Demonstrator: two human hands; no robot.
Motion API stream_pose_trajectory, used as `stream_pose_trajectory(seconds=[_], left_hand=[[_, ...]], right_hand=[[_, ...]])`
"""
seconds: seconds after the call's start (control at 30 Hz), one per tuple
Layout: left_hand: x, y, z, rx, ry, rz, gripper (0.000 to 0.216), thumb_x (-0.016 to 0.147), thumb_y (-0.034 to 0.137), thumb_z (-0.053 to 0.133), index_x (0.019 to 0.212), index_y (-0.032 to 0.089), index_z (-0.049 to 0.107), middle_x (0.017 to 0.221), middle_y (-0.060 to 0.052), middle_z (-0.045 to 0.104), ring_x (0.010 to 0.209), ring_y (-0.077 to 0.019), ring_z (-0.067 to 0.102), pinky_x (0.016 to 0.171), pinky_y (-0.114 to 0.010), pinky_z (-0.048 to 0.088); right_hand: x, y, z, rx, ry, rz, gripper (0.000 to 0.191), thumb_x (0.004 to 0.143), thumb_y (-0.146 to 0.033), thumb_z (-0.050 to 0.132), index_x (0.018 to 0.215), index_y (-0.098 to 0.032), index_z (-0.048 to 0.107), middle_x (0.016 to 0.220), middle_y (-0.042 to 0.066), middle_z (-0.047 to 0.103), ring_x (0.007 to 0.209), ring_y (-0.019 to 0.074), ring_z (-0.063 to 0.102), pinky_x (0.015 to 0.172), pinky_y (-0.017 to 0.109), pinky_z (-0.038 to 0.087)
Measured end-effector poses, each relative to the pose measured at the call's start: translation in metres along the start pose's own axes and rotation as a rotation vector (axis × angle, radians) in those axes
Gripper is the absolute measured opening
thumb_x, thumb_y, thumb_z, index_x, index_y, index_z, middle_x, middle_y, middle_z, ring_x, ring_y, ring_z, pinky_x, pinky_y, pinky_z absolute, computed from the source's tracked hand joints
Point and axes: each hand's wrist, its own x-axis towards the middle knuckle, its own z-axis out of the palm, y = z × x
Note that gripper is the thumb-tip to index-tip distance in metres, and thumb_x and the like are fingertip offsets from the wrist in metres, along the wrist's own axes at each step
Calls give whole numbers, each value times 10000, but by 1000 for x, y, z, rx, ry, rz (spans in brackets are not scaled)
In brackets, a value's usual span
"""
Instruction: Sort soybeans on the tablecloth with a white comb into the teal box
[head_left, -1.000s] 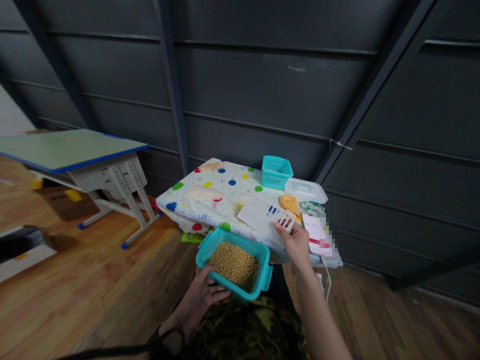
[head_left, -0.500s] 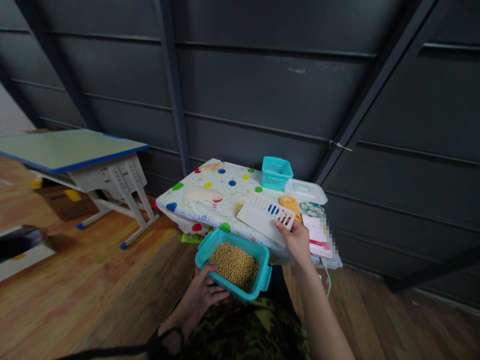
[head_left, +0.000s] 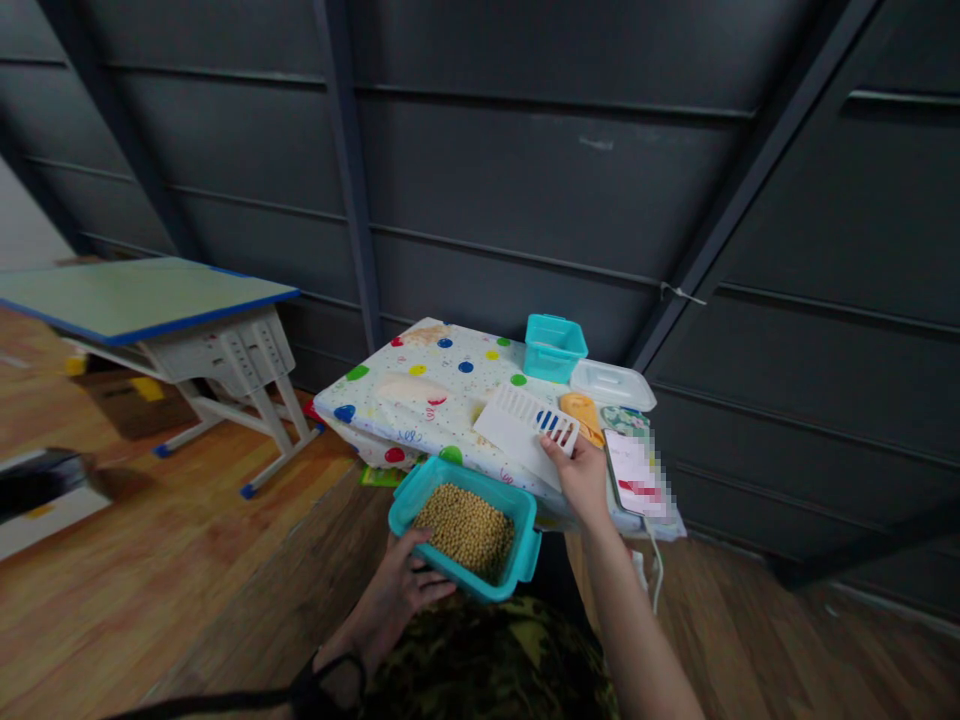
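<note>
My left hand point(head_left: 409, 580) grips the near side of a teal plastic container point(head_left: 534, 530), with the thumb over the rim. Inside it lie many round, tan dried soybeans point(head_left: 471, 532). The container is held above my lap, in front of the table's near edge. My right hand point(head_left: 581, 478) pinches a flat white plastic piece point(head_left: 514, 435) by its right end. A row of slots runs along the far side of that piece, and it is held low over the table's near edge, right of the container.
On the spotted tablecloth point(head_left: 480, 348) stand a second teal container point(head_left: 553, 350) and a clear lid point(head_left: 613, 384). A folded orange cloth point(head_left: 581, 412) and a phone point(head_left: 634, 470) with a white cable lie at the right. A desk point(head_left: 150, 295) stands at the left, and a dark wall rises behind.
My right hand has shifted slightly left with the slotted white piece, uncovering more of the phone. The container of soybeans stays almost where it was in my left hand.
</note>
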Motion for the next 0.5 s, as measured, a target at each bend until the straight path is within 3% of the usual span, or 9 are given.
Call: stream_pose_trajectory(seconds=[0.5], left_hand=[[6, -4, -9, -9, -41, 18, 512, 919, 339, 663, 1376, 250, 448, 938, -91, 741, 761, -313, 810, 855, -506, 649]], right_hand=[[-5, -6, 7, 17, -60, 9, 380, 756, -576, 759, 828, -205, 802, 865, 109, 833, 795, 308, 726, 718, 399, 546]])
